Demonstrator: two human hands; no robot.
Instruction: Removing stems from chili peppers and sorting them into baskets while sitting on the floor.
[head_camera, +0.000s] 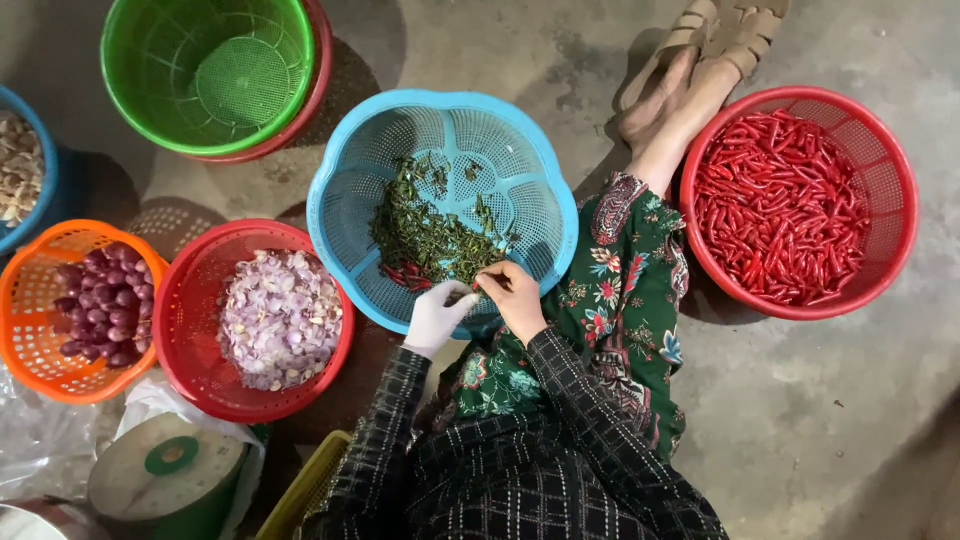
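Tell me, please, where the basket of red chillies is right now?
In the head view the red basket of chillies sits on the concrete floor at the person's right, beside the outstretched leg and right of the blue basket.

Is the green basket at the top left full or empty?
Empty. The green basket shows only its bare mesh floor and walls, with nothing lying inside. It sits nested in a red basket whose rim shows at its right edge.
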